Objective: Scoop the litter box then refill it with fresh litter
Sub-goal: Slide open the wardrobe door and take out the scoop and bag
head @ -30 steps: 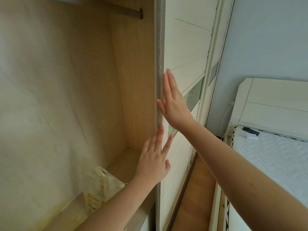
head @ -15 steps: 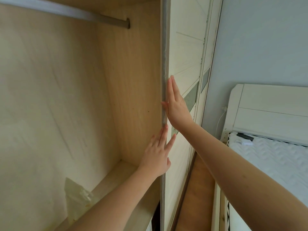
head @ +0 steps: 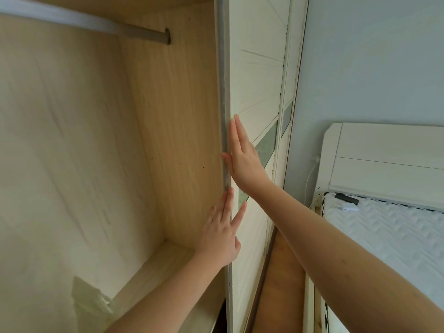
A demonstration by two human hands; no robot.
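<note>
Both my hands flat on the wardrobe door's edge.

Nearest, low inside the wardrobe left of the door (head: 254, 97), a pale bag (head: 90, 300), perhaps the litter, though it's blurred. My left hand (head: 222, 233) rests straight-fingered on the door's grey edge; just above, my right hand (head: 242, 157) presses open-palmed on its white face. Beyond the door, a bed (head: 389, 234) to its right.

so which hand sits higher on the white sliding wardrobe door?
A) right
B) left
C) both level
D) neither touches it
A: the right hand lies flat with straight fingers on the white sliding wardrobe door, above the left hand, which is at the door's grey edge lower down.
</note>
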